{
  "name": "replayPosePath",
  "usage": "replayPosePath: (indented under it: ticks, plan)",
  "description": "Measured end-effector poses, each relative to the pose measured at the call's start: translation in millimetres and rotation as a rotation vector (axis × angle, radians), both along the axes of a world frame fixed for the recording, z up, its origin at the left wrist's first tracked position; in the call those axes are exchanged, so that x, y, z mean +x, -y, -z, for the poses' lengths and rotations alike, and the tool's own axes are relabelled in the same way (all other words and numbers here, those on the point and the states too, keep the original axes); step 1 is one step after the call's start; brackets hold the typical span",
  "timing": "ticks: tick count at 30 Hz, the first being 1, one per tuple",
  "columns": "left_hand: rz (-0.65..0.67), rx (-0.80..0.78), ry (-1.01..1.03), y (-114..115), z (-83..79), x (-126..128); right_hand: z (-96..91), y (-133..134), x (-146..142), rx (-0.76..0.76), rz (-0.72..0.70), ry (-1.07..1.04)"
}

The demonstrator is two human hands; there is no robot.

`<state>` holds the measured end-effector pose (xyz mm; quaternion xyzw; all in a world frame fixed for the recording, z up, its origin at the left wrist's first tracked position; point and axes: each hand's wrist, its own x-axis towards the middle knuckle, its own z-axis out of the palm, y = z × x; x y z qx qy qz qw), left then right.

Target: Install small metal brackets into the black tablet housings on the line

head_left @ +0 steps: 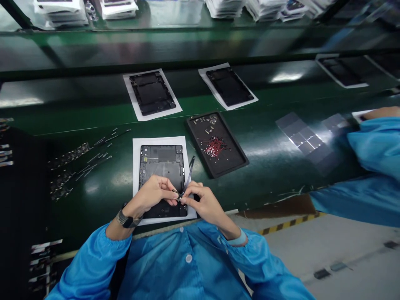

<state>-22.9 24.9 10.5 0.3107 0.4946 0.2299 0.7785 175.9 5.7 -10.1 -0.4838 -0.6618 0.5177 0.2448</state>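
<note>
From my remote seat I count two hands at work. My left hand [153,193] and right hand [203,204] are drawn close together, thumbs and forefingers pinched narrow on one small dark part [179,196] held between them, just above the lower end of a tablet shell [161,162]. One thin dark strip [190,166] rises from the pinch up past the shell's right edge; I cannot tell whether it is joined to the part. A watch [125,219] sits on the left wrist.

The shell lies on one white sheet [136,166] on the green desk [275,166]. Farther back I count two more shells, each on its own sheet: one at left [152,92], one at right [229,86]. A fourth, blurred, lies at the far right [340,71].

One black tray [233,156] sits just right of the near shell, holding a heap of tiny red pieces [214,146] and a few grey bits [206,121] at its upper end. To the left lie several rows of thin dark strips [87,160], too many and too fine to count. Two patches of silver foil tiles [301,135] lie well to the right, near a co-worker's blue sleeve [375,141].

Any print on the shells or sheets is too small to read.
</note>
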Motion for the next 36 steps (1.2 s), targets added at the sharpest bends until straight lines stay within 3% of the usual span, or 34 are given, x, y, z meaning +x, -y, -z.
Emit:
replayPosePath:
  ticks: [7, 11, 15, 18, 20, 24, 28, 36]
  plan:
    - [0.025, 0.022, -0.037, 0.9, 5.0, 1.2, -4.6, -3.4, 3.6, -0.019, -0.069, 0.023]
    - [0.039, 0.159, -0.261, 13.3, 0.1, -6.7, -36.4, -15.0, 22.6, -0.018, -0.202, 0.003]
    - [0.119, 0.480, -0.724, 25.4, -13.0, -23.8, -83.4, -64.4, 21.2, 0.234, -0.190, 0.090]
    - [0.096, 0.735, -0.949, 13.2, -23.7, -36.7, -102.7, -133.7, -16.5, 0.345, -0.140, 0.251]
    - [0.073, 0.875, -1.077, -9.2, -27.9, -41.3, -102.6, -183.9, -52.4, 0.221, 0.026, 0.506]
    - [0.162, 0.922, -1.251, -66.4, -25.9, -41.6, -84.3, -250.3, -116.0, 0.128, 0.233, 0.666]
    - [0.228, 0.892, -1.257, -102.7, -16.3, -43.7, -63.5, -267.3, -146.4, 0.016, 0.375, 0.711]
    - [0.247, 0.894, -1.127, -128.2, 2.6, -56.0, -47.6, -286.0, -166.0, -0.118, 0.554, 0.614]
